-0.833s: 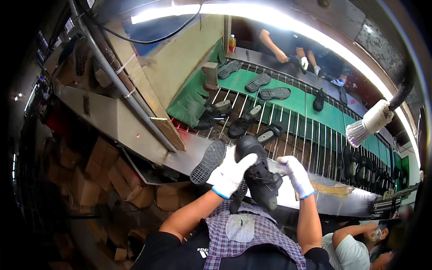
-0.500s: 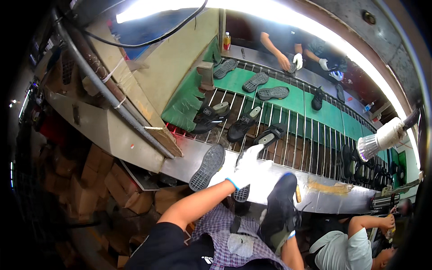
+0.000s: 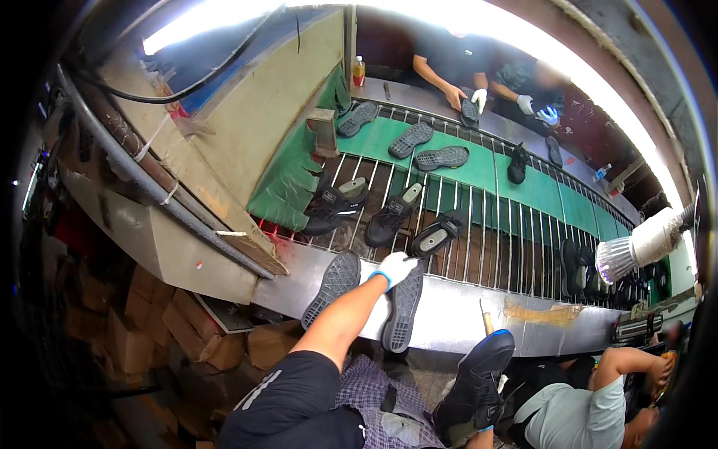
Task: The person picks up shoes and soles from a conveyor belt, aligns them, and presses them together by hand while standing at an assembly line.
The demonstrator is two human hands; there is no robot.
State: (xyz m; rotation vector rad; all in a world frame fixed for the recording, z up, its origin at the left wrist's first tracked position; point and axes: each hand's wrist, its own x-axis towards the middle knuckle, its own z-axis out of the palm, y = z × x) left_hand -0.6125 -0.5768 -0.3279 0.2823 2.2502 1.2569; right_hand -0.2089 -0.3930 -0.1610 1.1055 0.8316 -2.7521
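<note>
My left hand [image 3: 394, 269], in a white glove, has its fingers closed on the upper end of a dark grey rubber sole [image 3: 404, 308], tread up, on the metal ledge. A second grey sole [image 3: 333, 286] lies just left of it. In front of my body on the right, a black shoe [image 3: 477, 378] is held tilted with its toe up. My right hand holds it and is mostly hidden behind it; the blue cuff and wrist show below. Beyond the ledge, black shoe uppers [image 3: 437, 233] rest on the conveyor bars near my left hand.
Grey soles [image 3: 441, 158] and a black shoe [image 3: 517, 164] lie on the green belt [image 3: 486, 170]. Across it, a co-worker's hands [image 3: 465, 99] hold a sole. A lamp [image 3: 636, 251] juts in at right. Beside me sits another person [image 3: 576, 404]; cardboard boxes [image 3: 142, 322] are at left.
My left hand has closed on the sole's upper end, and more of that sole now shows on the ledge. The shoe in my right hand has moved lower, away from the ledge.
</note>
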